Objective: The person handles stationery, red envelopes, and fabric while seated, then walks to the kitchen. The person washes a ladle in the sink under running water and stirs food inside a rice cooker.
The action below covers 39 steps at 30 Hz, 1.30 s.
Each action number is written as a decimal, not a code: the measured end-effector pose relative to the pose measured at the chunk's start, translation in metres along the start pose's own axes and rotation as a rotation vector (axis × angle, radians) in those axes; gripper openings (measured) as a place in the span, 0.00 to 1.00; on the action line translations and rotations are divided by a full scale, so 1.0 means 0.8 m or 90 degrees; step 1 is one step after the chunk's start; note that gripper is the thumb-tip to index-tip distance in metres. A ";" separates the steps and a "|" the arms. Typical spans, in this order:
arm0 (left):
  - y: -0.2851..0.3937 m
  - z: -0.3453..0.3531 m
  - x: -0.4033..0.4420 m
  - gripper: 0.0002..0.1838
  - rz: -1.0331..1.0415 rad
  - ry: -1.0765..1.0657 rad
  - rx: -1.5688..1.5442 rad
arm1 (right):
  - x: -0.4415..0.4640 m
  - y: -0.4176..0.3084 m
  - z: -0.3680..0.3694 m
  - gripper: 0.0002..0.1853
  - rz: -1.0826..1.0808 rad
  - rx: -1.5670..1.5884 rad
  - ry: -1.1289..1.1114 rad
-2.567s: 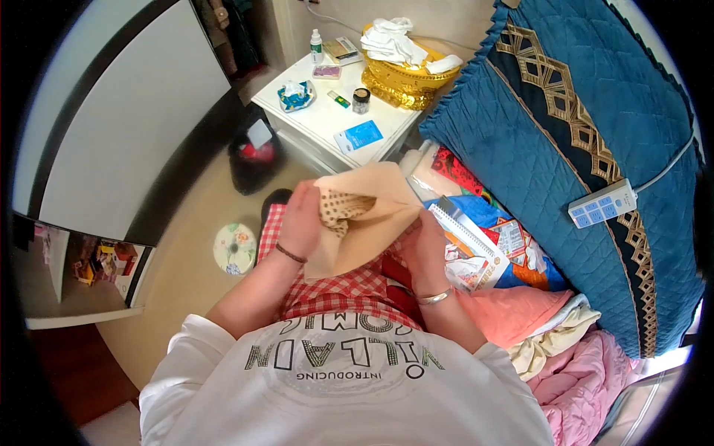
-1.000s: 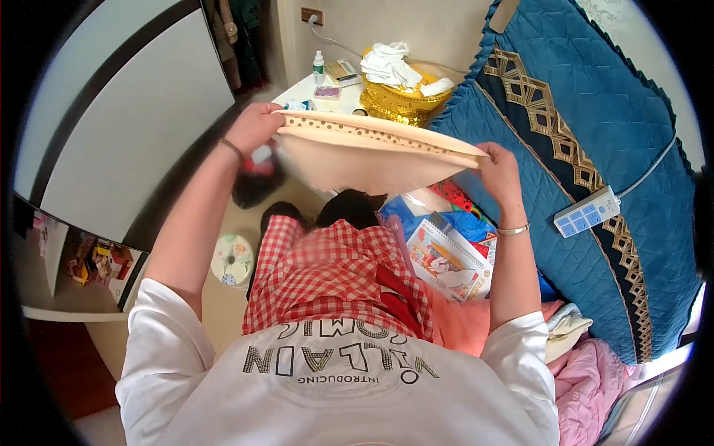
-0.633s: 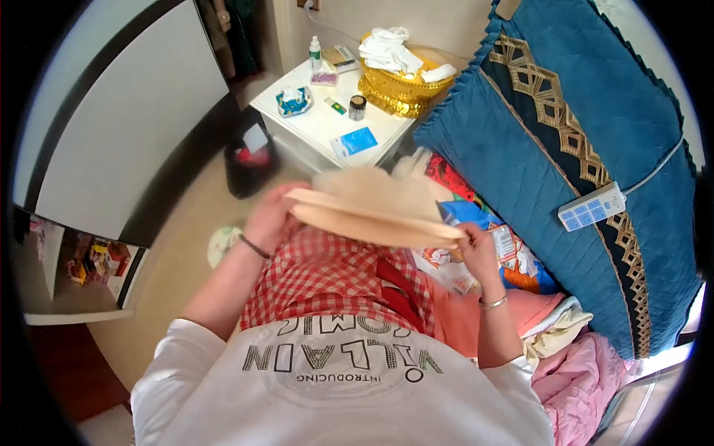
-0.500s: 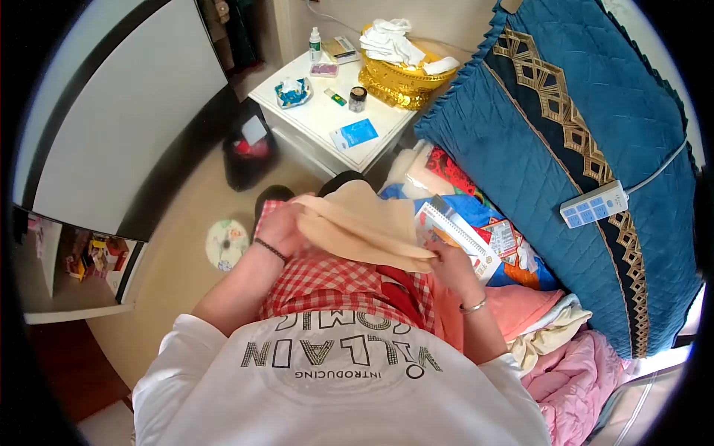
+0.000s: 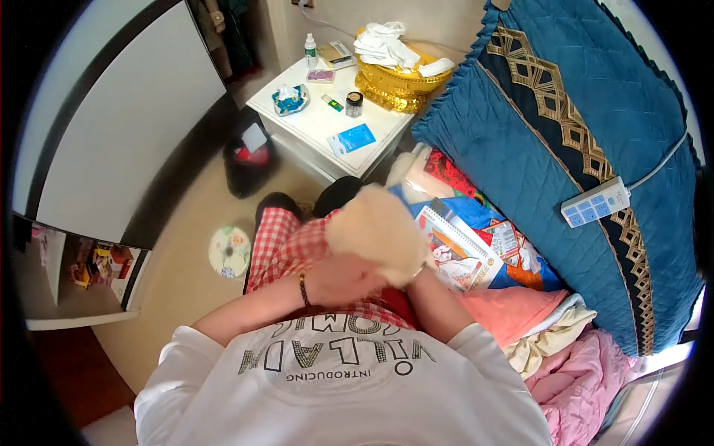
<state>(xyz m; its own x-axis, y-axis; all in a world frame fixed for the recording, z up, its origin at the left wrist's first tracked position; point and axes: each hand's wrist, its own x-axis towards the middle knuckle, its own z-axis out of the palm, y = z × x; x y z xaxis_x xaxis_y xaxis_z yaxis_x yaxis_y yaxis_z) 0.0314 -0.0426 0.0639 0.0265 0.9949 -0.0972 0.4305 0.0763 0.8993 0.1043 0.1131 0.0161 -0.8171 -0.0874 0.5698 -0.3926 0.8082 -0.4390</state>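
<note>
Beige cloth (image 5: 379,227) is held up over the lap, dead centre of view; all clock positions are taken from it. Right hand is hidden behind or inside it; only the right forearm (image 5: 439,303) is seen, run in from 5 o'clock, so the cloth is probably propped on that hand. Right grip cannot be told. Left hand (image 5: 342,281) is laid across the lower edge at 7 o'clock, blurred; fingers pinched or loose cannot be told. Held this way, the cloth is likely carried by the right and steadied by the left.

Power strip (image 5: 596,202) is rested on the blue cushion (image 5: 483,126) at 3 o'clock, presumably for reach, cord led off to the right. White cloths (image 5: 387,46) are heaped in the gold bowl (image 5: 394,85) at 12, apparently used as a catch-all. Small items are parked on the nightstand (image 5: 305,137) at 11.

Text: "INTRODUCING", "VILLAIN", "COMIC" can be read on the white shirt (image 5: 335,405) at 6 o'clock, upside down in view. Print on the blue packet (image 5: 353,139) at 11 and the spiral calendar (image 5: 457,253) at 3 is too small. No brand can be made out.
</note>
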 end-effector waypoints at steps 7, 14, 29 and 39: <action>0.018 -0.022 -0.003 0.16 -0.137 -0.209 -0.202 | -0.008 0.018 -0.012 0.25 0.492 0.153 -0.056; -0.076 -0.053 -0.013 0.21 -0.095 0.268 -1.065 | 0.026 -0.038 -0.031 0.22 0.499 -0.146 -0.373; -0.091 -0.072 -0.031 0.24 -0.204 0.327 -0.795 | -0.036 -0.024 -0.038 0.16 0.605 1.182 0.501; -0.014 -0.036 0.027 0.19 0.026 0.257 -0.179 | -0.015 -0.036 -0.022 0.14 0.733 1.146 0.377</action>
<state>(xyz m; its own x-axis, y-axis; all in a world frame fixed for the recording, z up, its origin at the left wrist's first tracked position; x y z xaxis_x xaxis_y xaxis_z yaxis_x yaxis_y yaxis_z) 0.0010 -0.0200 0.0643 -0.3378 0.9390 0.0643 0.1750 -0.0045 0.9846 0.1332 0.1010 0.0344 -0.8647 0.3073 -0.3973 -0.1211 -0.8953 -0.4288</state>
